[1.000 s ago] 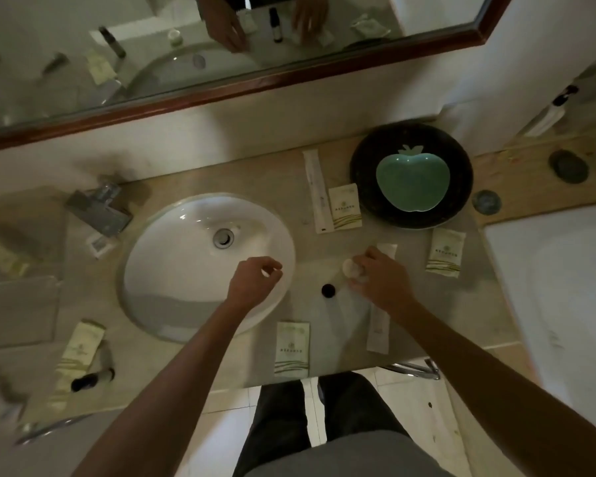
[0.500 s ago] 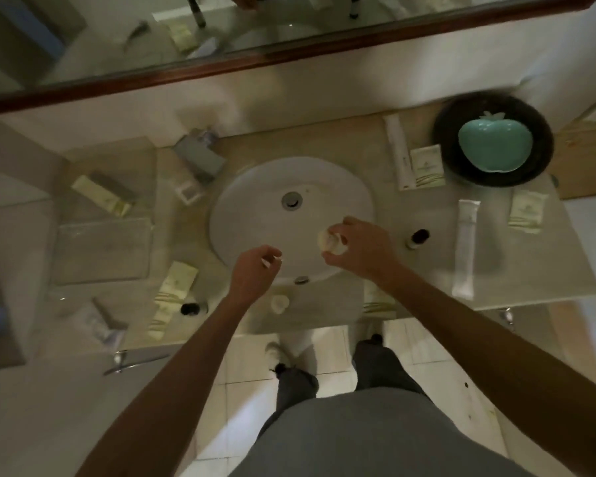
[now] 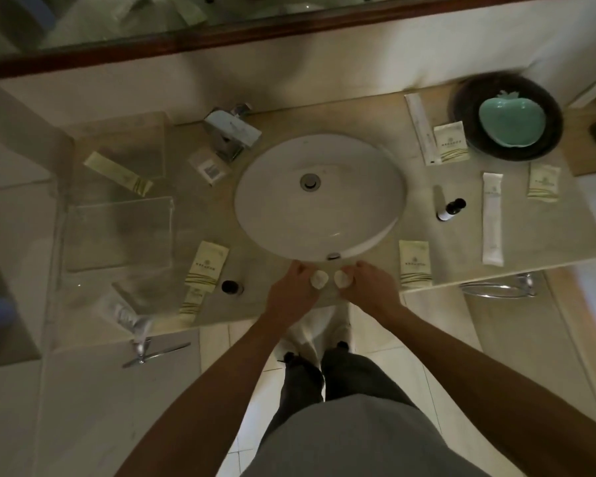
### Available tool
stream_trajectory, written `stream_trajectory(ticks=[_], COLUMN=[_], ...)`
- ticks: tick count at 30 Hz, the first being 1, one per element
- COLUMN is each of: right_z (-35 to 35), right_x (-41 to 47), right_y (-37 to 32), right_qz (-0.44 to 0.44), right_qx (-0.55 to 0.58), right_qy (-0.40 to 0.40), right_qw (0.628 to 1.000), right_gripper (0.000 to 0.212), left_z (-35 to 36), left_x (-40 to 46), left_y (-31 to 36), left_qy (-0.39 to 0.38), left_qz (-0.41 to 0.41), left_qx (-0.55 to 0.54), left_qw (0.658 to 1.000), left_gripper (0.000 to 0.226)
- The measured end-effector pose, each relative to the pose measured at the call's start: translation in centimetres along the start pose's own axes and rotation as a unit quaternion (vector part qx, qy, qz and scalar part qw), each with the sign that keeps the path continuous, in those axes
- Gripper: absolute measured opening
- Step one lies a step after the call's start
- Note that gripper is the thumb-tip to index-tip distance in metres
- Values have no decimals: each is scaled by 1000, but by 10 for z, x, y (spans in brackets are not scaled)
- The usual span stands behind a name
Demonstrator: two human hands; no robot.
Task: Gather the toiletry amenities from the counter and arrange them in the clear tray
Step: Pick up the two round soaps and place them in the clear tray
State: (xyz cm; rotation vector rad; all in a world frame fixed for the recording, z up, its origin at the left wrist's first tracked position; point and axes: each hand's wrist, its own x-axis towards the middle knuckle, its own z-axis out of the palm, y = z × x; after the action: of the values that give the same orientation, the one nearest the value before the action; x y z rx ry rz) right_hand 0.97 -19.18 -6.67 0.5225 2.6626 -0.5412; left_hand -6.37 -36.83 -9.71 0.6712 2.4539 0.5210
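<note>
Since the earlier frame both of my hands had come back from over the basin to the front edge of the bench, and the small white round the right one had carried over the sink had come with it. My left hand (image 3: 291, 292) pinched a small white round piece (image 3: 318, 279) between thumb and curled fingers; my right hand (image 3: 367, 287) did the same with a second white round piece (image 3: 342, 279), the two pieces just beside each other, low over the bench (image 3: 547, 235) (whether they touched it I could not tell).

To the left of my hands stood a dark-capped bottle (image 3: 232, 287), with two pale sachets (image 3: 206, 266) beside it, one partly under the other. To the right lay another sachet (image 3: 415, 264) at the bench's front edge. Behind my hands sat the white sink (image 3: 320, 197), with a chrome tap (image 3: 231, 132) at its far-left rim.

The clear tray (image 3: 119, 232) stood well to the left, a long pale packet (image 3: 117, 173) lying at its far part. Right of the sink stood a second small bottle (image 3: 450, 210), then a long white tube (image 3: 492, 218) and a sachet (image 3: 543, 182). Farthest back on the right lay another tube (image 3: 422, 129) and a sachet (image 3: 450, 142), beside a dark plate (image 3: 461, 108) bearing a green apple-shaped dish (image 3: 511, 122).
</note>
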Motion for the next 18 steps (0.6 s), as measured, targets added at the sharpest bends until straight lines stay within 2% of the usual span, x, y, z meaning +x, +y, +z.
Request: stream_trajectory(ticks=[3,6,10,12,15,18], right_z=[4,11,20,17,0,-16], right_x=[-1,0,9,15,21,18], right_y=[-2,-11,-19,-22,-22,-6], right_qz=[-18,-73,-116,-132,-141,-100], right_qx=[-6,-43,-40,-31,-23,-10], right_qy=[53,69,46,26,17,29], right_qw=[998,994,991,990,990,995], right_gripper=[43,28,24,25,31,45], left_z=[3,2,11,10,-4,-16], left_x=[2,-2,-8,-10,-12,-12], left_y=[2,3,-8,-13,-9,-3], left_qy=[25,32,-12,-11,9,29], left_qz=[-6,-17,35,35,19,7], left_qx=[37,89,206,197,185,103], left_qw=[999,995,978,980,983,994], left_gripper=[40,41,68,63,35,43])
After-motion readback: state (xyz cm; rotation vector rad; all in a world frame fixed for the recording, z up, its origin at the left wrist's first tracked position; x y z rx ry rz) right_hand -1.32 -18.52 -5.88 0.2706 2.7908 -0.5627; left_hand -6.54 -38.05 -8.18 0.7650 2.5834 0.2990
